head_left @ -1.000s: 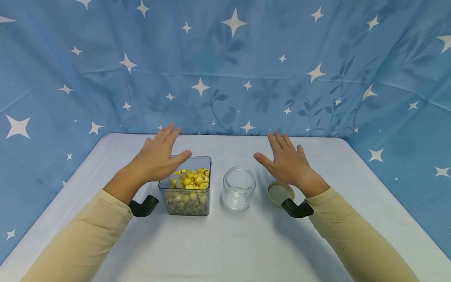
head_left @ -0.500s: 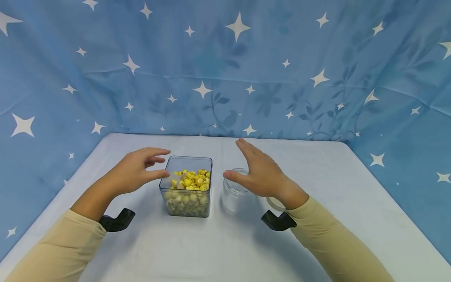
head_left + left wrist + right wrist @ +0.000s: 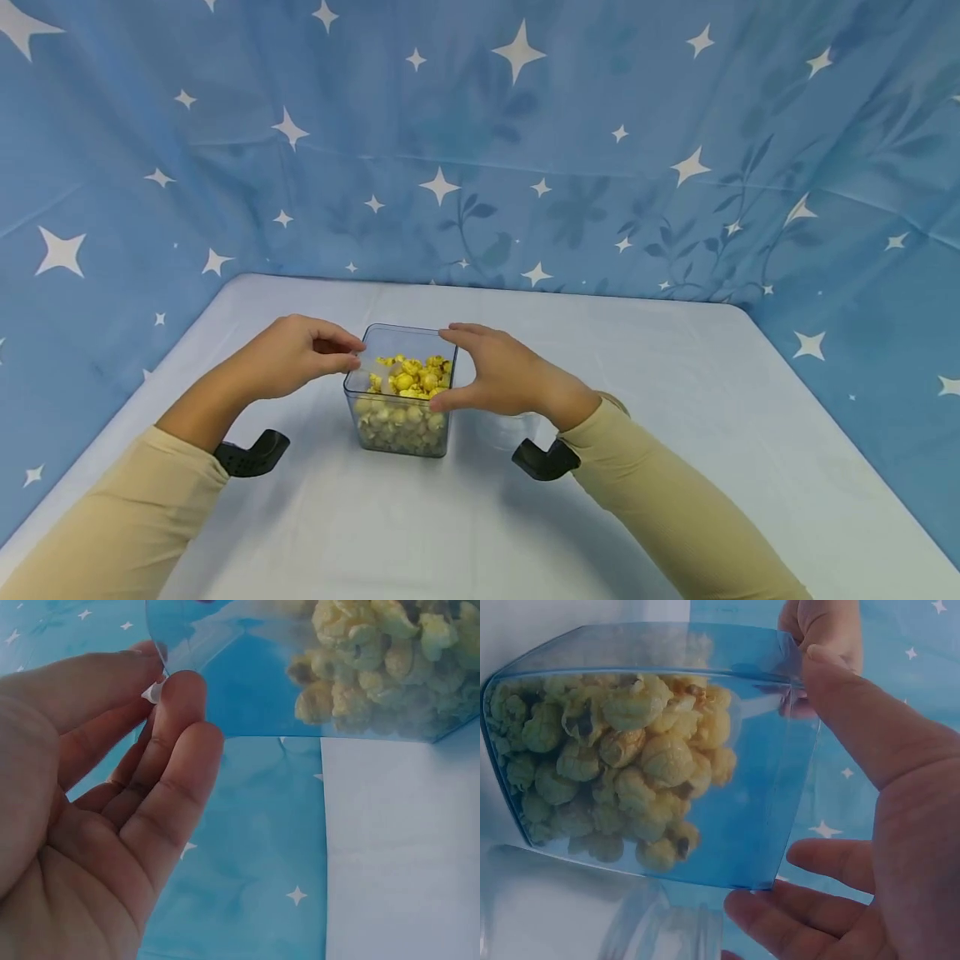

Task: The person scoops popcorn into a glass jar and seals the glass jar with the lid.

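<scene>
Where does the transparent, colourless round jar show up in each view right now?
Head: the jar is at lower centre, mostly hidden behind the right hand.
Left wrist: not in it.
Right wrist: lower left, cut off by the frame.
Shared landmark: the transparent bluish square-topped box of yellow popcorn; left of centre in head, upper right in left wrist, upper left in right wrist.
</scene>
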Demonstrator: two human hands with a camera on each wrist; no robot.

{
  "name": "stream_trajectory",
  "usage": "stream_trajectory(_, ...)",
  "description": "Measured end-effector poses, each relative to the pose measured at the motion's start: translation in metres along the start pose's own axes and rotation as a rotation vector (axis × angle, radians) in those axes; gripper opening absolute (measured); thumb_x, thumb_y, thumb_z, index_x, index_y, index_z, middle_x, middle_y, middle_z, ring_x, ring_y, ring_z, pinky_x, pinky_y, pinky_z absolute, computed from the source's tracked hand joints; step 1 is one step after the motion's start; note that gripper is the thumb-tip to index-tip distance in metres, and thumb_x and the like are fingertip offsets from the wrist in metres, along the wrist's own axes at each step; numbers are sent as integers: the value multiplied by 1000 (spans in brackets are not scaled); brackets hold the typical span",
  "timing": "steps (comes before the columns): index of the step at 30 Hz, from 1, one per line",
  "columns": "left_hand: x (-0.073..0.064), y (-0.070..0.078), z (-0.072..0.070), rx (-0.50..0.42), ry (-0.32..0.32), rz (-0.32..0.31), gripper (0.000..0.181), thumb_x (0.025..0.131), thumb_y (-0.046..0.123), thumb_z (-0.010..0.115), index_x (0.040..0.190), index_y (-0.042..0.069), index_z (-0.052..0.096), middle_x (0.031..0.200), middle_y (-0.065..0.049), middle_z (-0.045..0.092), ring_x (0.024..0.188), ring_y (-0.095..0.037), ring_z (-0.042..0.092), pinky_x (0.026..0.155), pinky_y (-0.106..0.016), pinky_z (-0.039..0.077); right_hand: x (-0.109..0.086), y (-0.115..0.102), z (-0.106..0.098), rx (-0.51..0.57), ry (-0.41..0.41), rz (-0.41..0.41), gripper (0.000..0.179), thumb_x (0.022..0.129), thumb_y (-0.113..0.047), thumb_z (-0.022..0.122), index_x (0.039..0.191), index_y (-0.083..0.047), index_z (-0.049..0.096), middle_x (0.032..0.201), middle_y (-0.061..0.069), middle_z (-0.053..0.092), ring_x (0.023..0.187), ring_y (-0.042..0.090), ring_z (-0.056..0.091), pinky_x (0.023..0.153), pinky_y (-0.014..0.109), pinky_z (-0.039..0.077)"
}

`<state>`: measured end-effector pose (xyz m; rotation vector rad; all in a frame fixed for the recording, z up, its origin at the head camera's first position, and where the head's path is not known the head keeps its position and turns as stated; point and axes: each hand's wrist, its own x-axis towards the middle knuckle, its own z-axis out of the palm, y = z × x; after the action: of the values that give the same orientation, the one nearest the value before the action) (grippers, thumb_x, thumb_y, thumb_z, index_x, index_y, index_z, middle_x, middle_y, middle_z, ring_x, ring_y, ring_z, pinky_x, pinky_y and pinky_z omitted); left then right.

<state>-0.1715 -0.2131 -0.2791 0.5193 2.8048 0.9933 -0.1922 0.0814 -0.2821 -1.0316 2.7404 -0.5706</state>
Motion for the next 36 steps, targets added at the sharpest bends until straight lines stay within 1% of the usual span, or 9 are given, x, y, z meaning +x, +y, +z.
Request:
stream_trajectory(4,3,2,-2,1,-19,-2,32,96,24,70,122,6,72,111,-4,72,102,-23,66,86,-44,54,3,2,-1,37,-25,7,95,83,-53,79,154,-5,38,158,13,34,146,30,30,114,49,30)
stream_trajectory(10,5,5,-2,-14,0,2,30,96,24,70,121,7,72,113,-4,71,102,-21,65,85,-43,54,4,2,0,46,-29,12,94,82,-55,78,153,-6,40,159,12,33,146,30,29,113,50,32)
stream_trajectory(15,8,10,-1,-42,-26,19,29,97,22,68,121,7,72,108,-3,71,89,-17,66,81,-41,54,5,3,1,49,-29,23,92,83,-56,77,153,-7,42,159,11,33,146,29,30,112,50,32)
stream_trajectory(17,10,12,-1,-49,-50,16,28,98,20,67,121,7,71,101,-2,72,83,-17,65,77,-39,53,5,3,2,52,-31,28,93,83,-57,77,153,-8,41,159,11,32,146,29,30,112,50,33)
stream_trajectory(22,15,18,0,-58,-101,-45,29,96,22,68,120,6,72,87,-1,70,78,-21,63,65,-37,48,6,4,2,72,-31,28,96,82,-55,78,155,-8,37,159,11,33,140,28,38,110,49,36)
stream_trajectory(25,17,19,0,-83,-117,-85,31,96,24,70,120,6,72,87,-2,70,79,-22,63,59,-36,45,6,5,2,91,-26,16,100,82,-54,80,157,-7,32,158,11,35,138,27,42,110,47,37)
stream_trajectory(30,16,14,2,-151,-107,-112,32,96,26,70,121,5,71,85,-4,69,78,-25,61,65,-37,48,6,7,5,143,-2,-3,109,80,-51,82,158,-3,23,157,13,36,139,28,41,111,46,36)
stream_trajectory(32,15,12,3,-191,-102,-118,34,96,25,70,122,4,70,82,-6,68,79,-25,60,71,-37,49,5,7,6,158,6,-5,110,80,-51,83,158,-2,23,157,13,36,140,27,40,111,46,36)
stream_trajectory(36,14,8,2,-271,-98,-131,38,96,25,70,125,2,68,82,-8,67,82,-25,60,77,-37,51,5,8,6,164,11,-1,110,80,-51,83,158,-2,23,157,13,35,140,27,40,111,45,35)
